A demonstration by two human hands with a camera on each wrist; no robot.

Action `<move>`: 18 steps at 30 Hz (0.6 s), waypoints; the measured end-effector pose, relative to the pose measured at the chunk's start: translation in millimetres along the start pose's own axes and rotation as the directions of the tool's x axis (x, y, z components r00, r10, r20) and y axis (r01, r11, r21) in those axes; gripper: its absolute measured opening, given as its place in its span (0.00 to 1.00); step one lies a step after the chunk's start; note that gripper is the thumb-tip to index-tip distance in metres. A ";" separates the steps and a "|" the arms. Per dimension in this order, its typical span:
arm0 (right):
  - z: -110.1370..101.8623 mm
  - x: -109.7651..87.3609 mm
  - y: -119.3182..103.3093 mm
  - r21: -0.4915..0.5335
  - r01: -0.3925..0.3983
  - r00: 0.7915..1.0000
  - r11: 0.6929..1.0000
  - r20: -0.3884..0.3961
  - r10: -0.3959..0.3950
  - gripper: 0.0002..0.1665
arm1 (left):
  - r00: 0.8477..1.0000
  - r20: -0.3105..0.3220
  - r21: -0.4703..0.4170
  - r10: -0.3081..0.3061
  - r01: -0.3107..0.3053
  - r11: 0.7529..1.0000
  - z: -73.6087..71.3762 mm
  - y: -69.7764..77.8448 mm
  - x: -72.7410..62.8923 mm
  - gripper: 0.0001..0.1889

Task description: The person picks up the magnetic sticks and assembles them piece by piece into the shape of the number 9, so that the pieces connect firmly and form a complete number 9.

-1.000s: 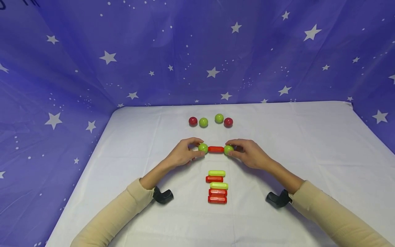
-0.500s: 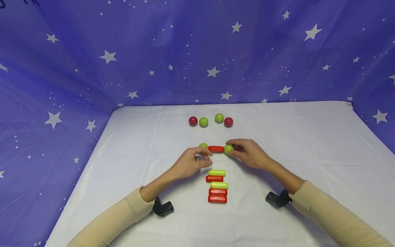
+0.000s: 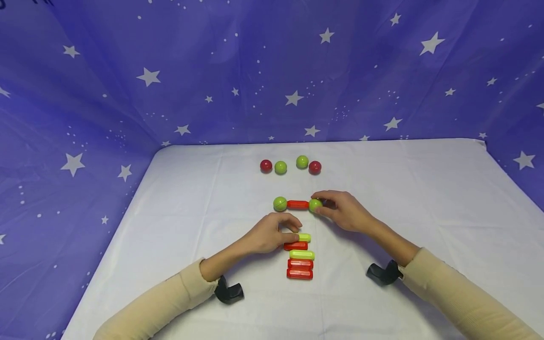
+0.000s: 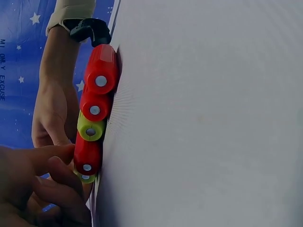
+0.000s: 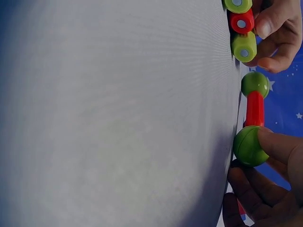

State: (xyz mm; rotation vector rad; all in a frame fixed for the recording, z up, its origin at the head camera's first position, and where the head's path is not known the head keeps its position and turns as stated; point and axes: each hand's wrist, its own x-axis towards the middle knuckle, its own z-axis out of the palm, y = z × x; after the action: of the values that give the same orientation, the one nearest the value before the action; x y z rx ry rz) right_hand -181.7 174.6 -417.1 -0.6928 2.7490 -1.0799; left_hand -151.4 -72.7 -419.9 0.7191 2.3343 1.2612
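In the head view my right hand [image 3: 347,213] pinches the right green ball [image 3: 315,205] between thumb and fingers. That ball is joined to a red rod [image 3: 298,204], whose other end bears another green ball [image 3: 280,203]; the piece lies on the white cloth. My left hand [image 3: 268,233] hovers at the far end of a column of rods, its thumb over the left part of a yellow-green rod [image 3: 304,237]. Its fingers are bent loosely and spread from the thumb. Below that lies a red rod [image 3: 296,246]. Silver discs show in the rod ends in both wrist views.
Another yellow-green rod [image 3: 301,255] and two red rods [image 3: 300,269] continue the column toward me. Farther back sit two red balls [image 3: 266,165] and two green balls [image 3: 302,162]. A blue star-patterned cloth [image 3: 293,71] hangs behind the white-covered table [image 3: 403,189].
My left hand has let go of the left green ball and moved toward me and rightward to the yellow-green rod. My right hand keeps its hold on the right green ball.
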 end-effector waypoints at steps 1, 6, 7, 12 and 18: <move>-0.1 0.0 -0.1 0.001 0.001 1.000 1.000 -0.001 -0.001 0.20 | 1.000 0.002 -0.004 -0.001 0.001 1.000 0.3 -0.1 0.1 0.10; 0.0 -0.4 -1.7 0.009 0.014 1.000 1.000 -0.007 -0.014 0.19 | 1.000 0.024 -0.034 -0.013 0.014 0.999 -1.1 -1.5 -1.2 0.09; 0.2 -0.5 -2.0 0.011 0.016 1.000 1.000 -0.008 -0.016 0.19 | 0.999 0.029 -0.037 -0.015 0.016 0.999 -2.5 -2.0 -2.3 0.09; 0.9 -0.2 -3.0 0.009 0.010 1.000 1.000 -0.001 -0.010 0.20 | 0.999 0.038 -0.005 -0.032 0.032 0.999 -17.4 -7.5 -9.7 0.10; -0.5 -0.5 -2.4 0.006 -0.013 1.000 1.000 0.005 0.013 0.21 | 0.998 0.022 0.032 -0.058 0.057 0.998 -36.2 -15.9 -19.0 0.10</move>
State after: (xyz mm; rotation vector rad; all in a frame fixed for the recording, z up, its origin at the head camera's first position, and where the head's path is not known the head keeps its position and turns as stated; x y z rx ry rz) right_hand -180.5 173.6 -415.2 -0.6753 2.7412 -1.0818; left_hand -160.5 -115.0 -412.8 0.6684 2.3437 1.1883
